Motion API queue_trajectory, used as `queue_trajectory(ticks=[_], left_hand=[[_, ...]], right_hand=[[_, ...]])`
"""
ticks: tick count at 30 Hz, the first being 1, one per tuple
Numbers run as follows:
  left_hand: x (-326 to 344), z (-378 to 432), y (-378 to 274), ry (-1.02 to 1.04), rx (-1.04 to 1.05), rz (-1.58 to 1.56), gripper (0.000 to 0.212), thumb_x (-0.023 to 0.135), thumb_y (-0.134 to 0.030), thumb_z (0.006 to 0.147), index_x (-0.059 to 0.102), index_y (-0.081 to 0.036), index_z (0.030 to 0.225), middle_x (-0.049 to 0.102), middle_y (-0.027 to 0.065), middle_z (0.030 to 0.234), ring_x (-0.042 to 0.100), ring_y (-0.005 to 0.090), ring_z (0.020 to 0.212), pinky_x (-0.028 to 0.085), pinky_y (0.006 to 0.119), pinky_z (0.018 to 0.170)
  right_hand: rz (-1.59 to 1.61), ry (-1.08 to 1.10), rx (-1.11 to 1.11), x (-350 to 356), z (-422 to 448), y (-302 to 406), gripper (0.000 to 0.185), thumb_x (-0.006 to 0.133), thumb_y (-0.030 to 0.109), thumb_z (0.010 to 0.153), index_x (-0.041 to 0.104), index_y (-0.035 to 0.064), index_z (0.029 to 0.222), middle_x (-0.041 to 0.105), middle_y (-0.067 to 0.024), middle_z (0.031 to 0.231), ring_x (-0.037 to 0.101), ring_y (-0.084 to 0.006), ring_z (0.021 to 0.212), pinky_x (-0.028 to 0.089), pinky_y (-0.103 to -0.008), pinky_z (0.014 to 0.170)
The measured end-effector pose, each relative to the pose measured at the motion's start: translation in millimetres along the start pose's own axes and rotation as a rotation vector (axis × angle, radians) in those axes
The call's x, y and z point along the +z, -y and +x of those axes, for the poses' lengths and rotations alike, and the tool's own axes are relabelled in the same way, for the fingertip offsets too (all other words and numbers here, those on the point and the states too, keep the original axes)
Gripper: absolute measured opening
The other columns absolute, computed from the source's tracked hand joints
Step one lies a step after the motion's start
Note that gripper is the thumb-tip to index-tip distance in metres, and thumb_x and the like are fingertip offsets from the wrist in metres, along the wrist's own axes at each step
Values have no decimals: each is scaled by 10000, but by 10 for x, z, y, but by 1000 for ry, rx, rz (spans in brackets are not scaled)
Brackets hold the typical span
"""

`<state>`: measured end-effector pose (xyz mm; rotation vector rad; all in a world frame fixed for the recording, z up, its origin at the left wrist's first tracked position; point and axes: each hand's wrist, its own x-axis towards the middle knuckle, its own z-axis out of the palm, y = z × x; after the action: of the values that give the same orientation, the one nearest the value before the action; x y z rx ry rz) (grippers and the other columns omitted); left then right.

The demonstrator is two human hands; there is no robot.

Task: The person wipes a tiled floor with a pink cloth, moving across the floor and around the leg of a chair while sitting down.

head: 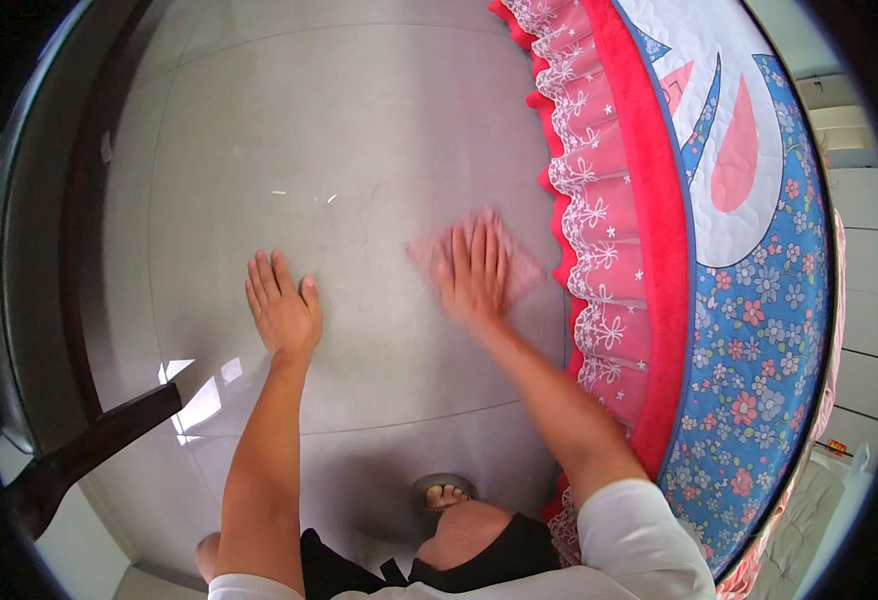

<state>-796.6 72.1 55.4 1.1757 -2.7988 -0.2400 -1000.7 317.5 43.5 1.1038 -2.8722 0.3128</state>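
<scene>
Under my right hand [476,277] lies a pink cloth [521,271], spread in a rough diamond on the grey tiled floor [349,135]. The palm presses down on it with the fingers pointing away from me; hand and cloth are slightly blurred. My left hand [283,309] rests palm down on the bare tile to the left, holding nothing, with its thumb apart from the fingers. Beyond the hands, small white scraps [279,193] sit on the tile.
A bed with a red and pink lace skirt [604,225] and a blue floral quilt [754,360] borders the right side. Along the left stands dark furniture [41,262] with a dark wooden leg [108,435]. My foot [445,496] is close below.
</scene>
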Motion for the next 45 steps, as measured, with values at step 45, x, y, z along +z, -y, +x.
queue_trajectory(ticks=[45], left_hand=[[91, 391, 108, -72, -216, -77, 622, 513, -293, 1113, 380, 22, 1633, 357, 183, 1728, 256, 347, 1638, 205, 499, 1341]], right_hand=[[48, 183, -39, -124, -224, 962, 933, 583, 648, 1008, 343, 63, 1695, 153, -453, 1699, 120, -666, 1567, 95, -756, 1250]])
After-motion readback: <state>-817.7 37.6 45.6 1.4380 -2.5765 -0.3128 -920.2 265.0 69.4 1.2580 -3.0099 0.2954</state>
